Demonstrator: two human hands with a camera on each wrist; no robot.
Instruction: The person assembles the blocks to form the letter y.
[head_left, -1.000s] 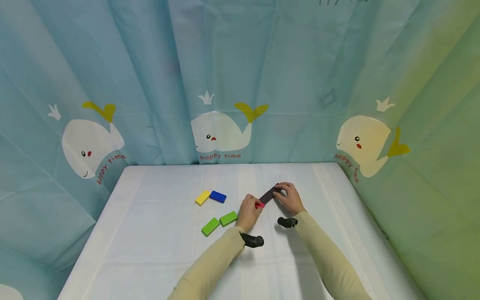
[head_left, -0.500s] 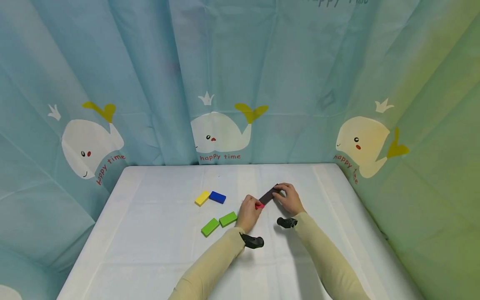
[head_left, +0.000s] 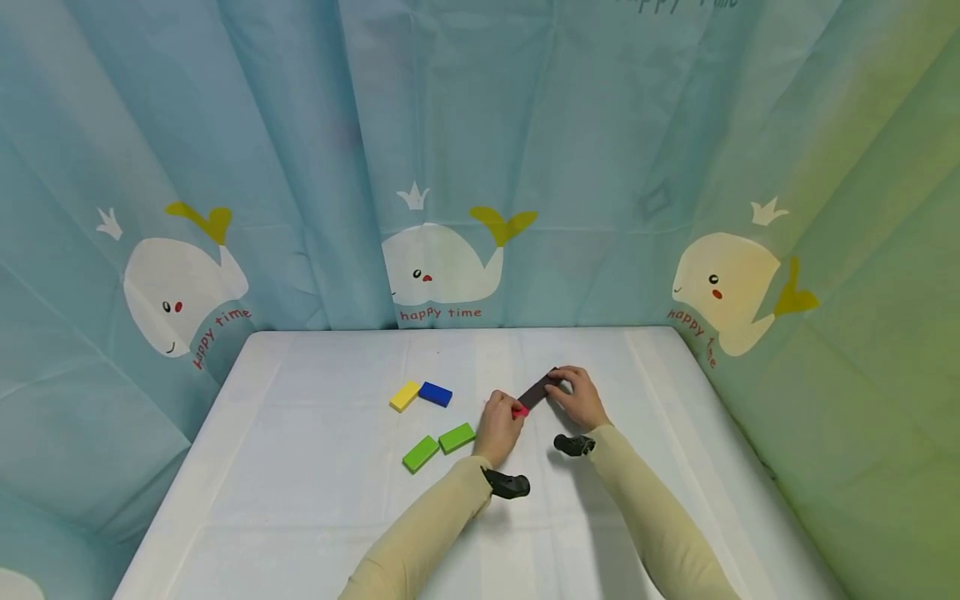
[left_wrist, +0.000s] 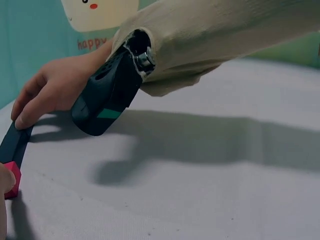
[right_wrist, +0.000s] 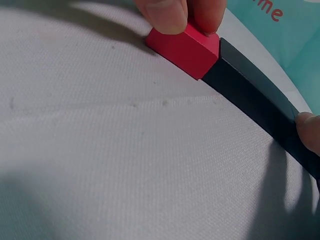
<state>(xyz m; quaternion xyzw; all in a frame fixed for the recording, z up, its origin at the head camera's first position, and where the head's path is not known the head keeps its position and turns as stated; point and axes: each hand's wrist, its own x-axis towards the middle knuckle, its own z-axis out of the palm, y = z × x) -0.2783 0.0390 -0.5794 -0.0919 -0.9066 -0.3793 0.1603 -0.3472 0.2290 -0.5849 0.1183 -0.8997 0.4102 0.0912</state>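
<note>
Backdrop is a whale-print curtain (head_left: 600,125), wrapped round the far side and both flanks. In front of it, a bench (head_left: 300,508) under white cloth. Two tan sleeves (head_left: 427,533) reach in from the near edge, each with a black wrist unit (head_left: 508,484) strapped on. Left hand (head_left: 498,427): fingertips pinched narrow on the red block. Right hand (head_left: 582,400): thumb and fingers gripping the far end of the dark bar (head_left: 536,393). Bar lies flat on the cloth, slanting away to the right; can't tell if it's one piece or blocks in line. Parked to the left: green block (head_left: 421,454) and second green block (head_left: 457,437), almost corner to corner, the latter just beside the left hand. Farther back, yellow block (head_left: 405,396) and blue block (head_left: 436,394) meet at a corner. Red block (right_wrist: 187,52) sits at the bar's near end, faces touching or as good as. My read: step in hand is squaring red onto that end. Next move calls for a steady bar, a light nudge to align edges, then a clean left release without dragging red off line.
</note>
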